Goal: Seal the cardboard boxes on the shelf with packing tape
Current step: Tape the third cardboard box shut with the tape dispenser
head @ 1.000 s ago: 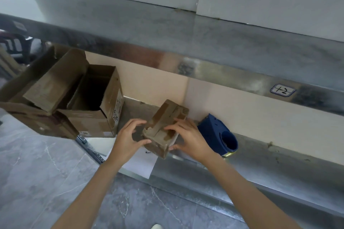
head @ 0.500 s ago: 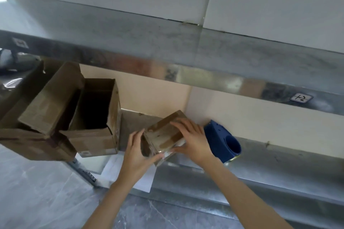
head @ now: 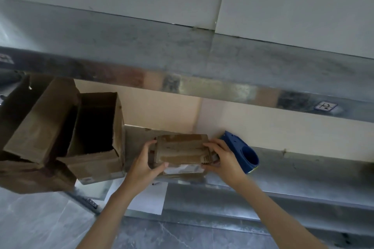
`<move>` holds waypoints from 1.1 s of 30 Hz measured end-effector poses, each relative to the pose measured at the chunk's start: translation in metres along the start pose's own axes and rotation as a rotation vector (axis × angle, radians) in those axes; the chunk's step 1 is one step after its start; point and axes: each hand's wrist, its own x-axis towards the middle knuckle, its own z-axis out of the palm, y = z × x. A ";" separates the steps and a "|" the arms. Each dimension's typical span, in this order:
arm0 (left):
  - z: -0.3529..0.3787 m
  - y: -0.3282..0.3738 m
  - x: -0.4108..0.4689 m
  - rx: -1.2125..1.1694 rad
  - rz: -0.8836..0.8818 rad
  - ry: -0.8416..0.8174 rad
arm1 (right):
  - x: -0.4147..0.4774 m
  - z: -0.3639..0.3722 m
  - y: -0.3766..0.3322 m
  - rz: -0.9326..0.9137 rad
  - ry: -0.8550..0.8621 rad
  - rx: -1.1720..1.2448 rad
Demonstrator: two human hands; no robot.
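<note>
At the far left a large carton (head: 30, 127) hangs out over the shelf's front edge with its flaps flung wide, and just beside it an open box (head: 97, 137) stands with its dark mouth towards me. Neither is closed, so I judge both are waiting their turn for tape. A white sheet of paper (head: 145, 198) lies on the ledge below them, under the person's left forearm.

The left hand (head: 145, 161) grips the left end of the small cardboard box (head: 182, 149), fingers curled over the upper edge and thumb hooked along the lower front. The box sits low on the metal shelf (head: 303, 178), near its front edge, flaps folded down flat and streaked with old tape, a white label on its front face. Whether it rests fully on the shelf or is lifted a touch, I cannot tell. Held from both ends like that, it looks as though it is being squared up and its flaps kept shut ready for sealing.

The right hand (head: 224, 157) clasps the right end, fingers bent over the top corner and thumb tucked beneath. Just behind that hand, touching or nearly so, the blue tape dispenser (head: 240, 151) lies on the shelf within easy reach. Further right, a small handwritten tag (head: 325, 106) marks the edge of the shelf above.
</note>
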 end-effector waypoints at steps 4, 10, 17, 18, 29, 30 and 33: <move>0.009 0.015 0.012 0.045 0.023 0.038 | -0.006 0.005 -0.005 0.061 0.071 0.008; 0.017 0.022 0.028 0.070 0.073 0.020 | -0.013 0.000 -0.008 0.082 0.079 0.020; 0.028 0.026 0.028 0.226 0.229 0.188 | -0.016 -0.011 0.001 0.069 -0.004 -0.035; 0.030 0.028 0.026 0.271 0.251 0.227 | -0.016 -0.012 0.002 0.063 -0.015 -0.038; 0.064 0.047 0.010 0.649 0.299 0.297 | -0.012 -0.046 0.014 0.060 -0.064 -0.001; 0.066 0.048 0.009 0.662 0.293 0.301 | -0.011 -0.052 0.019 0.085 -0.048 -0.033; 0.070 0.053 0.005 0.688 0.259 0.322 | -0.006 -0.066 0.039 0.154 -0.041 -0.243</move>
